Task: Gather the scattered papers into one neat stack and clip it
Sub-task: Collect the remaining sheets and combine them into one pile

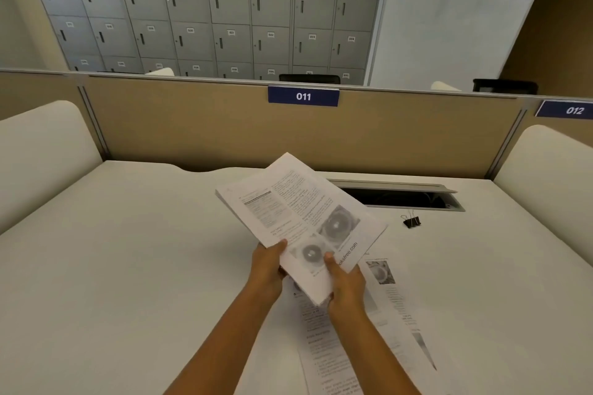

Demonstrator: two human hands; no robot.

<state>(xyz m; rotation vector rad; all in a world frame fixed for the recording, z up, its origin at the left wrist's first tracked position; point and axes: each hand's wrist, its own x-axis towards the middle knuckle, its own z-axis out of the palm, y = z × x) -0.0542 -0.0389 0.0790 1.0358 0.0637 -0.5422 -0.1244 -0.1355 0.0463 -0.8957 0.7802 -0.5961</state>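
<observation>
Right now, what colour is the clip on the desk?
The clip is black; head view.

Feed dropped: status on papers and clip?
Left hand, right hand grip paper stack above desk. Loose paper on desk below. Binder clip untouched, right of stack. Path to it clear.

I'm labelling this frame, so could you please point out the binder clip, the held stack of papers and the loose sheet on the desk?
binder clip (pixel 411 221), head view, black body.
stack of papers (pixel 298 212), head view, middle of top page.
loose sheet (pixel 321 349), head view, printed text near its middle.
</observation>
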